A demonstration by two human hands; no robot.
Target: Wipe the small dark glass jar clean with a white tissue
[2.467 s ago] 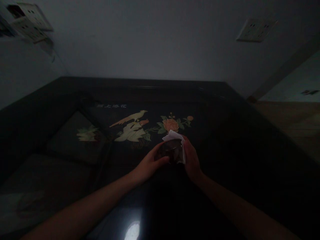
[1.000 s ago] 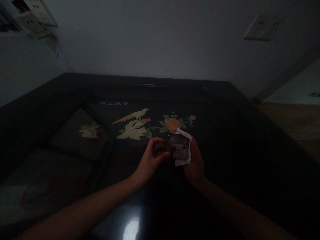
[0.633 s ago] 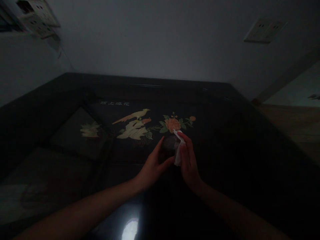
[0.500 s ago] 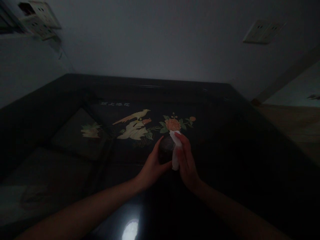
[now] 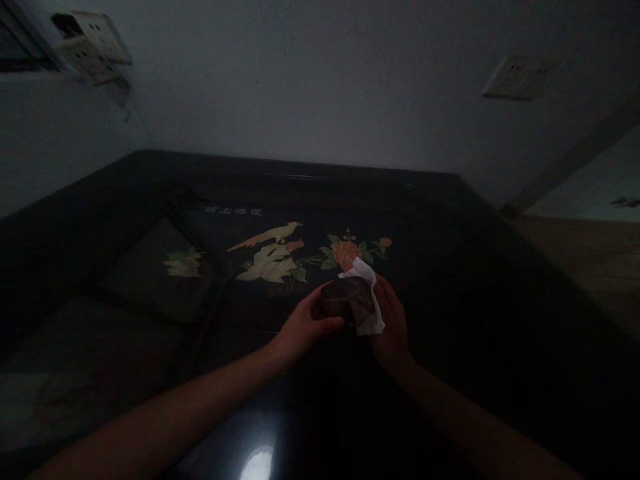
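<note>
My left hand (image 5: 304, 325) is wrapped round the left side of a dark see-through glass cup (image 5: 343, 298), its thumb along the near side. The cup's round rim faces up towards me. A crumpled white tissue (image 5: 372, 319) lies against the right side of the cup. Behind the tissue, my right hand (image 5: 393, 328) presses it to the cup; most of its fingers are hidden. Both hands are above a dark glossy tabletop (image 5: 320, 413).
The tabletop bears a picture of a yellow bird (image 5: 273, 235) and an orange flower (image 5: 346, 252). It meets a pale wall (image 5: 310, 87) at the back. Wall sockets (image 5: 523, 77) sit at the right, and more sockets (image 5: 103, 40) at the upper left. The room is dim.
My right hand and the tissue have shifted slightly right and spread along the cup's side. The cup has turned, so more of its rim shows. My left hand keeps its hold.
</note>
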